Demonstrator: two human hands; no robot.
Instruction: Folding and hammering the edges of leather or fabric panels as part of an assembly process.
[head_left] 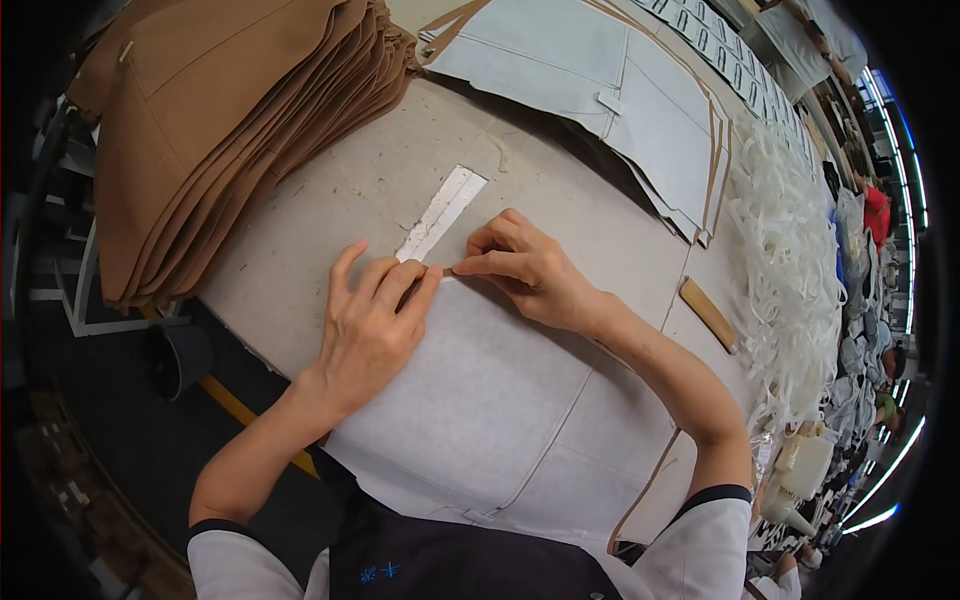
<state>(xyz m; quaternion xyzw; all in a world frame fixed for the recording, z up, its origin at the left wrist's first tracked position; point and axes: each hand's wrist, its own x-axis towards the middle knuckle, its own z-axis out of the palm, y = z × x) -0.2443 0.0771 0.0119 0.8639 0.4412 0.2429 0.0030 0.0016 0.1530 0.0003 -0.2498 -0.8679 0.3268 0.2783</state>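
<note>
A white-backed panel with brown edges and stitched seam lines lies on the table in front of me, white side up. At its far edge, my left hand pinches the rim between thumb and index finger, the other fingers raised or resting beside it. Close to its thumb, my right hand has thumb and index finger closed on a narrow brown strip of that same edge, other fingers curled. A worn white strip lies on the table just beyond my left fingertips.
Brown panels are stacked at the far left. More white-backed panels lie at the back. To the right are a tan wooden piece, a heap of white ribbon-like strips and a pale bottle. A dark bin stands below the table's left edge.
</note>
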